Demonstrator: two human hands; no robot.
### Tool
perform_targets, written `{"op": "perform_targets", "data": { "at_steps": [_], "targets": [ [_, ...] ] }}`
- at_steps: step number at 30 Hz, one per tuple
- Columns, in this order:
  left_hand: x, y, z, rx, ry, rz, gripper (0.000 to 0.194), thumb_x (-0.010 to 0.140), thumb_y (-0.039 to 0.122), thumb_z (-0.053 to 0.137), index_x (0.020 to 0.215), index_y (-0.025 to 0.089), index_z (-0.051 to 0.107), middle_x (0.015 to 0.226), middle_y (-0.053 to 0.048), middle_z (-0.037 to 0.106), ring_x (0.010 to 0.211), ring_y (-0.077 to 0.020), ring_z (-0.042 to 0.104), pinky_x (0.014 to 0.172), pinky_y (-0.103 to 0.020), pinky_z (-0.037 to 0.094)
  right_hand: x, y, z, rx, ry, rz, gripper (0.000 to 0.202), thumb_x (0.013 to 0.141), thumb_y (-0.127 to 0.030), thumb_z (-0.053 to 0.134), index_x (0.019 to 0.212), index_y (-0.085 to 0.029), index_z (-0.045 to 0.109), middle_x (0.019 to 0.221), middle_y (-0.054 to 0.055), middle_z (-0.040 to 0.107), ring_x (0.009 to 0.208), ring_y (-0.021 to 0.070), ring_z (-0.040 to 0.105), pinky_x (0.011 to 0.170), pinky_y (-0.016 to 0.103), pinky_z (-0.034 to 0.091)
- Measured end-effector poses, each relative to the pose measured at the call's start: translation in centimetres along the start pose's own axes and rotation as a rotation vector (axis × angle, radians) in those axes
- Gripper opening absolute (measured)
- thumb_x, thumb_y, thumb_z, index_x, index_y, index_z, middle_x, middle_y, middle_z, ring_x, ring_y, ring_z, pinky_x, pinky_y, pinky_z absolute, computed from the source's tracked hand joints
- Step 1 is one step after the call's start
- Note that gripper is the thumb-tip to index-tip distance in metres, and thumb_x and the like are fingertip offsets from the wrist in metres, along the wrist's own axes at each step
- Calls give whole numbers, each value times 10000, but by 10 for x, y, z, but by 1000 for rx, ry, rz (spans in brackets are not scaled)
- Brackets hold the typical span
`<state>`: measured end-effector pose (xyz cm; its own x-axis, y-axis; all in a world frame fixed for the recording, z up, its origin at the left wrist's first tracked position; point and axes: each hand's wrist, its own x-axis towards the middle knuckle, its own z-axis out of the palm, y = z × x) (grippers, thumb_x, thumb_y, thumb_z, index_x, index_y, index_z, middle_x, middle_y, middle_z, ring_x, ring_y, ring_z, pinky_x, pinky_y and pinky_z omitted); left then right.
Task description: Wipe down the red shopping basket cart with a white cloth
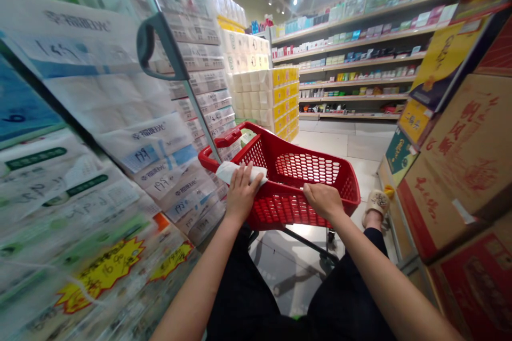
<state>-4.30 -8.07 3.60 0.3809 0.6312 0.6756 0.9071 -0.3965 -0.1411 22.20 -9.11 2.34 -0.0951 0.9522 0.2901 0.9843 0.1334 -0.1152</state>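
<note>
A red shopping cart (312,197) with a perforated basket stands sideways in front of me. My left hand (242,186) presses a folded white cloth (228,170) onto the cart's near rim at its left end, with the fingers laid over the cloth. Farther right, my right hand (324,201) grips the same rim, its fingers curled over the edge. A grey pole with a dark handle (162,48) rises behind the cart's left end. Something pale green and white (247,137) lies at the cart's handle end, partly hidden.
Stacked tissue packs (156,154) fill the left side, with yellow packs (285,101) behind the cart. Cartons (468,165) line the right side. Shelves of small goods (360,77) span the back. My foot in a beige clog (376,202) is right of the cart.
</note>
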Motion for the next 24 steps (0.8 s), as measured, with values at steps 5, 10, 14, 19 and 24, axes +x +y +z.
{"op": "perform_targets", "data": {
  "at_steps": [5, 10, 14, 19, 24],
  "targets": [
    [-1, -10, -9, 33, 66, -111, 403, 896, 199, 547, 1277, 332, 547, 1543, -65, 285, 1457, -356, 136, 1128, -639, 250, -2, -4, 1, 3, 21, -23, 591, 1001, -430, 153, 819, -214, 673, 827, 36, 705, 756, 150, 626, 590, 257, 283],
    [-1, 29, 6, 2, 31, -74, 389, 907, 192, 526, 1269, 329, 561, 1373, -96, 481, 1416, -347, 249, 1144, -618, 245, -3, -7, 1, 14, 25, -34, 599, 1002, -443, 146, 824, -220, 673, 831, 34, 706, 760, 148, 624, 585, 262, 276],
    [-1, 78, 21, -37, -13, 0, 399, 928, 222, 497, 1314, 319, 528, 1320, -102, 517, 1360, -333, 352, 1145, -579, 279, -3, -6, 2, 9, 24, -39, 592, 1000, -454, 146, 878, -226, 678, 869, 37, 711, 780, 149, 622, 603, 263, 278],
    [3, 104, 30, -86, -58, 112, 445, 953, 245, 451, 1397, 280, 442, 1304, -99, 535, 1301, -278, 435, 1148, -500, 315, -3, -3, 2, -18, 32, -43, 569, 1004, -449, 152, 904, -223, 664, 876, 33, 712, 782, 148, 627, 599, 264, 267],
    [4, 57, 19, -66, -78, 140, 434, 951, 204, 448, 1375, 293, 457, 1307, -75, 540, 1292, -239, 442, 1154, -469, 309, -2, 0, 0, -23, 11, -37, 595, 1005, -462, 143, 862, -217, 665, 857, 38, 709, 780, 145, 630, 571, 276, 246]
  ]
}}
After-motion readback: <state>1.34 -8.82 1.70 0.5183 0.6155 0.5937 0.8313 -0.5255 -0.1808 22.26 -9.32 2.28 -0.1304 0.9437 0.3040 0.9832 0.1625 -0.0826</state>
